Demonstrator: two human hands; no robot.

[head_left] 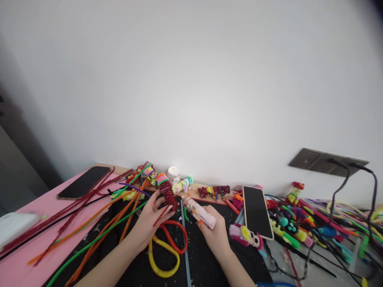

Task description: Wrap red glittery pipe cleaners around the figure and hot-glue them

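Nearest the person: a pair of scissors (pixel 167 251) with one red and one yellow loop handle, flat on a black mat (pixel 206 263), between the two forearms.

Left hand (pixel 151 223), at 11 o'clock from the scissors: fingers spread, tips pinching a dark red glittery coiled pipe cleaner (pixel 169 195). The coil stands up from the fingertips toward 12 o'clock; a straight tail of it runs down across the palm. Grasped, not clenched.

Right hand (pixel 215 235), at 2 o'clock from the scissors: closed around a pale glue gun (pixel 200 212), nozzle pointing to 10 o'clock, toward the coil. Nozzle near the coil; cannot tell if touching.

At 9 o'clock of the left hand: loose pipe cleaners (pixel 98 231) fanned over the mat and a pink sheet (pixel 38 207), in orange, green and dark red.

At 3 o'clock of the right hand: a phone (pixel 257 212) propped at a slant, screen dark. Beyond it, a tangle of coloured craft pieces (pixel 299 231).

Farther, at 10 o'clock: a second phone (pixel 83 181) flat on the pink sheet.

Farthest, along the wall: a small white jar (pixel 173 173), finished pipe-cleaner figures (pixel 214 190), a wall socket (pixel 326 161) with black cables plugged in.
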